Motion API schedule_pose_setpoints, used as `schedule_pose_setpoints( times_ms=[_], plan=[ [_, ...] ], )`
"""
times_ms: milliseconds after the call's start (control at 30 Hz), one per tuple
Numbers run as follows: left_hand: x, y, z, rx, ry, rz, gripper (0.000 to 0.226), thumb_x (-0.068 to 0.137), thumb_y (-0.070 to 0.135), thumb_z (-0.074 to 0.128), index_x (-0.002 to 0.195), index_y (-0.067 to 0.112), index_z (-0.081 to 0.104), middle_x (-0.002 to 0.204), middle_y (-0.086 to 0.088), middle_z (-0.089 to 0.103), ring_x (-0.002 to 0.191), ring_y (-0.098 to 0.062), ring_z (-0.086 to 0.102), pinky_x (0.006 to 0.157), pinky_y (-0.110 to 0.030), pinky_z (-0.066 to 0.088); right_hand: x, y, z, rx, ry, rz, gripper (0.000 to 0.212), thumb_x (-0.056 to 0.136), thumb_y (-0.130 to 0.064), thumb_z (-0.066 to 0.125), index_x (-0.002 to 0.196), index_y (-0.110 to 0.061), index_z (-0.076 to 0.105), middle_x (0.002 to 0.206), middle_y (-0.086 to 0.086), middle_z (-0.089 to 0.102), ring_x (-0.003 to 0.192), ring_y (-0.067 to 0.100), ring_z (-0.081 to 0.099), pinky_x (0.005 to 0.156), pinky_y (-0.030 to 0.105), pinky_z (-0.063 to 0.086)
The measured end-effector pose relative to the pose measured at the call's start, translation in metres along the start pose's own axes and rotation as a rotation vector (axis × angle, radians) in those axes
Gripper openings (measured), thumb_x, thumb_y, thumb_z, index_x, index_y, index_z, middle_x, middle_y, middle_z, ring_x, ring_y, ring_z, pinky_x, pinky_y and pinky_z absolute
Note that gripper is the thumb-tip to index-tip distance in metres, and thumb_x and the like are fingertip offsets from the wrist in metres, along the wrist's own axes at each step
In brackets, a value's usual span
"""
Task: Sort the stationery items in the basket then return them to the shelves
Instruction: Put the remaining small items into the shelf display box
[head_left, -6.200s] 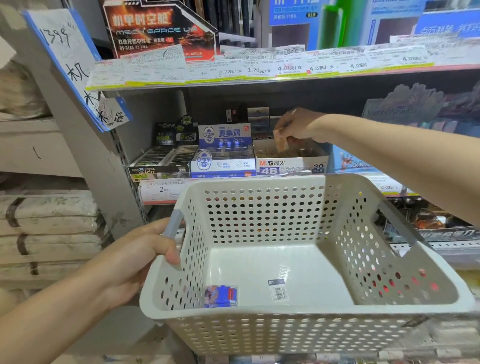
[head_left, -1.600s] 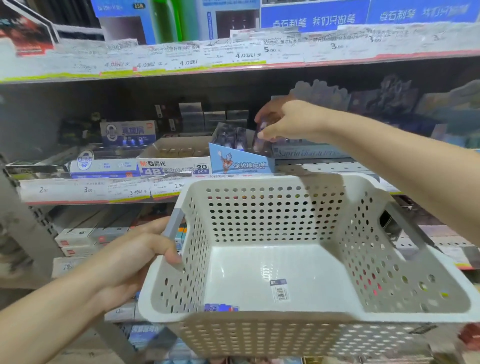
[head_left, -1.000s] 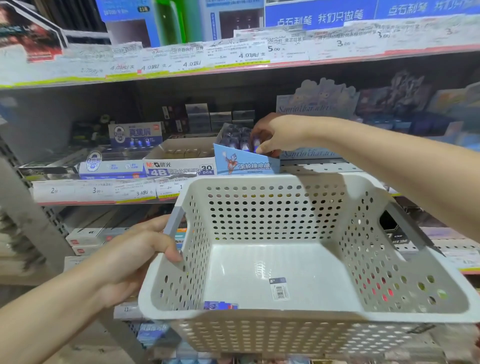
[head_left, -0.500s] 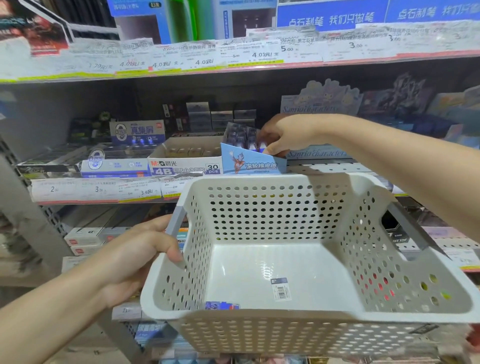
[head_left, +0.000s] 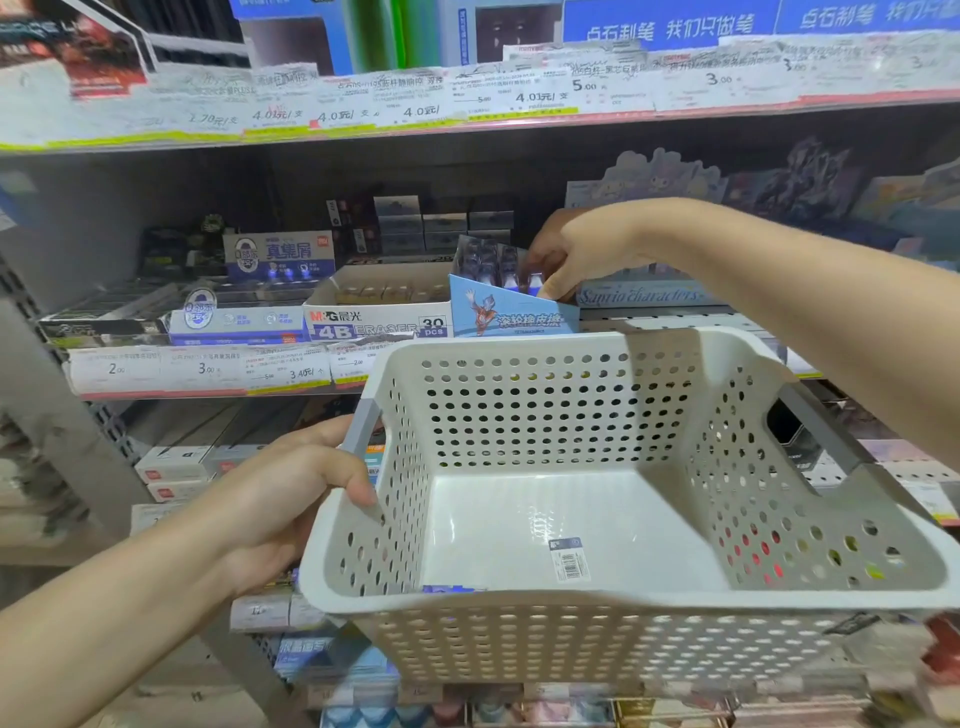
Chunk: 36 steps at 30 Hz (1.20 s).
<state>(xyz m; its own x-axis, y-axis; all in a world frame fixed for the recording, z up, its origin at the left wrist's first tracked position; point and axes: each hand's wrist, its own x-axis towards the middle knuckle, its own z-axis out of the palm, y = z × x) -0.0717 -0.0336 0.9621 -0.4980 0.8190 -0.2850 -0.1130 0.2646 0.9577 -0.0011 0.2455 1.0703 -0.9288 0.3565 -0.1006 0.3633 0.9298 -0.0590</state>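
My left hand (head_left: 291, 499) grips the grey left handle of a white perforated basket (head_left: 519, 415) held out in front of the shelves. One small blue packaged item (head_left: 449, 588) lies at the basket's near edge, mostly hidden by the rim. My right hand (head_left: 576, 254) reaches over the basket into a light blue display box (head_left: 511, 312) of roller erasers on the middle shelf. Its fingers curl down among the blue packs standing in the box, and whether they pinch one is hidden.
Left of the blue box stand a 4B eraser box (head_left: 379, 322) and a blue-and-white eraser box (head_left: 234, 325). Price tags (head_left: 197, 369) line the shelf edges. A Sanrio display box (head_left: 639, 296) sits to the right. More boxed stock fills the lower shelves.
I have moved right along the shelf from the 4B eraser box to the light blue box. In the last second my right hand has dipped lower into that box; the basket stays put.
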Motion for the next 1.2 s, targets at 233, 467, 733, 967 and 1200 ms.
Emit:
schedule_pose_setpoints(
  times_ms=[233, 467, 733, 967, 1200],
  plan=[
    [-0.003, 0.005, -0.001, -0.008, -0.002, 0.012, 0.071, 0.046, -0.002, 0.05, 0.108, 0.025, 0.069, 0.098, -0.024, 0.071, 0.082, -0.043, 0.069, 0.063, -0.045, 0.057, -0.006, 0.002, -0.005, 0.248, -0.089, 0.018, 0.037, 0.092, -0.001, 0.045, 0.127, -0.009, 0.053, 0.122, 0.006, 0.059, 0.109, 0.021, 0.058, 0.09, 0.027, 0.048],
    [-0.007, 0.006, -0.001, 0.005, 0.012, 0.016, 0.072, 0.044, -0.002, 0.05, 0.108, 0.023, 0.069, 0.096, -0.026, 0.071, 0.076, -0.039, 0.068, 0.065, -0.046, 0.057, -0.012, -0.002, -0.002, 0.404, 0.009, 0.002, 0.059, 0.087, 0.011, 0.033, 0.141, -0.012, 0.037, 0.122, 0.009, 0.052, 0.104, 0.024, 0.06, 0.096, 0.035, 0.05],
    [-0.01, 0.007, -0.002, -0.026, 0.029, 0.012, 0.067, 0.047, -0.004, 0.051, 0.104, 0.027, 0.071, 0.102, -0.024, 0.07, 0.094, -0.046, 0.066, 0.075, -0.049, 0.055, -0.028, -0.018, 0.011, 0.337, 0.428, -0.136, 0.022, 0.088, -0.011, 0.053, 0.109, -0.015, 0.06, 0.105, 0.003, 0.062, 0.092, 0.018, 0.058, 0.075, 0.024, 0.044],
    [-0.011, 0.007, -0.003, -0.027, 0.04, 0.014, 0.068, 0.047, -0.003, 0.051, 0.104, 0.028, 0.071, 0.103, -0.023, 0.07, 0.096, -0.047, 0.065, 0.078, -0.051, 0.054, -0.048, -0.061, 0.046, 0.409, 0.215, -0.309, 0.013, 0.086, -0.016, 0.057, 0.079, -0.009, 0.066, 0.068, -0.003, 0.065, 0.056, 0.004, 0.059, 0.056, 0.013, 0.048],
    [-0.012, 0.007, 0.003, -0.027, 0.034, 0.044, 0.068, 0.046, -0.003, 0.049, 0.105, 0.024, 0.07, 0.099, -0.023, 0.071, 0.078, -0.037, 0.068, 0.071, -0.042, 0.054, -0.028, -0.101, 0.134, 0.251, -0.465, -0.308, 0.022, 0.088, -0.013, 0.06, 0.101, 0.003, 0.065, 0.069, 0.003, 0.059, 0.054, 0.007, 0.056, 0.056, 0.018, 0.049]
  ],
)
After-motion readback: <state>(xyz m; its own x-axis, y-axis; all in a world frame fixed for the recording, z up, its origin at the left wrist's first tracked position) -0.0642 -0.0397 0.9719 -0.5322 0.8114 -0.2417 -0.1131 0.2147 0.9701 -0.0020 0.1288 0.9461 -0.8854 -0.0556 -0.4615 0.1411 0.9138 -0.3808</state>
